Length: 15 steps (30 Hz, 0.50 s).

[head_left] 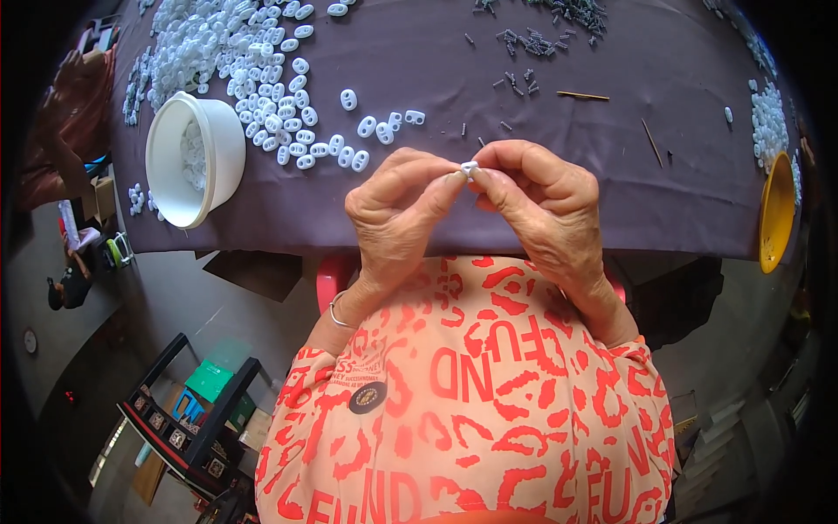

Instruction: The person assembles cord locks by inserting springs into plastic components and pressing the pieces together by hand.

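Observation:
Fingertips of both hands meet at the table's near edge around a small white plastic cord lock [470, 167], mostly covered by the fingers. My left hand [393, 210] pinches it from the left, thumb and forefinger closed. From the other side, my right hand [554, 205] grips it the same way. Beyond the left hand lie loose white oval two-holed cord lock bodies [349, 99], trailing from a large heap [196, 52] at the far left. A few small grey springs [506, 125] are scattered just past the right hand.
At left stands a white tub [225, 157] with small white pieces inside. More springs [572, 10] are piled at the back. A brown stick [583, 95] and a thin rod [652, 142] lie right of centre. A yellow bowl [775, 214] sits by the right edge near white pieces [768, 122].

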Each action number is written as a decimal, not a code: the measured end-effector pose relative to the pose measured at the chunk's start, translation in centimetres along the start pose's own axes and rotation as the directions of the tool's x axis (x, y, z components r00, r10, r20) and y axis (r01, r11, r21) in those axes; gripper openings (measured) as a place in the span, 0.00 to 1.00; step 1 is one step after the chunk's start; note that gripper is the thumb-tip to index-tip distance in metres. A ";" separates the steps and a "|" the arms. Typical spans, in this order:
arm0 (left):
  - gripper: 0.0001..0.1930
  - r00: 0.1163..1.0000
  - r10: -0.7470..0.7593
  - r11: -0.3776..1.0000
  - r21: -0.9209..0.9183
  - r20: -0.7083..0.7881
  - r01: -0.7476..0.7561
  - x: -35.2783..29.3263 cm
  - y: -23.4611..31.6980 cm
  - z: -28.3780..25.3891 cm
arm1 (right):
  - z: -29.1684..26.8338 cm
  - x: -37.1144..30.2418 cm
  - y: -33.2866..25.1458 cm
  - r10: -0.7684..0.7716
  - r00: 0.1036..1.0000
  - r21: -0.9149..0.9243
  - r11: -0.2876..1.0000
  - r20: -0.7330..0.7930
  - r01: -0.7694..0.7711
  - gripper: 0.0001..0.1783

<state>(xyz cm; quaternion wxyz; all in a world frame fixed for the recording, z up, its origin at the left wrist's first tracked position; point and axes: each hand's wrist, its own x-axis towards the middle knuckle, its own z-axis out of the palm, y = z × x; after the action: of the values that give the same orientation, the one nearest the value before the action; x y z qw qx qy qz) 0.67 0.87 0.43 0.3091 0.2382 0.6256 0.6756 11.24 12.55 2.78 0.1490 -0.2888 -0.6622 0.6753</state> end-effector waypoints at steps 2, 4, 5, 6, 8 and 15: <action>0.05 0.998 -0.057 0.998 -0.001 -0.017 0.057 0.0 -0.1 0.1 | 0.0 0.0 0.2 -0.011 1.000 0.005 1.000 -0.005 0.011 0.06; 0.05 0.998 -0.059 0.998 -0.002 -0.015 0.059 0.1 -0.2 0.1 | 0.0 0.1 0.0 0.052 0.999 0.135 0.990 0.000 -0.052 0.07; 0.04 0.998 -0.061 0.998 -0.003 -0.014 0.061 0.1 -0.2 0.1 | -0.1 0.2 -0.1 0.053 0.999 0.136 0.989 -0.002 -0.053 0.07; 0.04 0.998 -0.062 0.998 -0.002 -0.013 0.062 0.1 -0.1 0.1 | -0.2 0.3 0.0 0.100 0.994 0.203 0.973 0.031 -0.105 0.07; 0.04 0.998 -0.058 0.998 0.039 -0.021 0.059 0.2 0.0 0.1 | -0.3 0.5 0.0 0.145 0.987 0.270 0.950 0.065 -0.157 0.07; 0.04 0.998 -0.062 0.991 0.116 -0.003 0.062 0.2 0.0 0.0 | -0.5 0.7 0.7 0.154 0.987 0.127 0.979 0.056 -0.160 0.08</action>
<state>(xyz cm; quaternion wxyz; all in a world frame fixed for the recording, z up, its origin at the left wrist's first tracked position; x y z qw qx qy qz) 0.56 1.06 0.41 0.3156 0.2364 0.6707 0.6282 11.12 13.32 2.02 0.0987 -0.3141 -0.5949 0.7332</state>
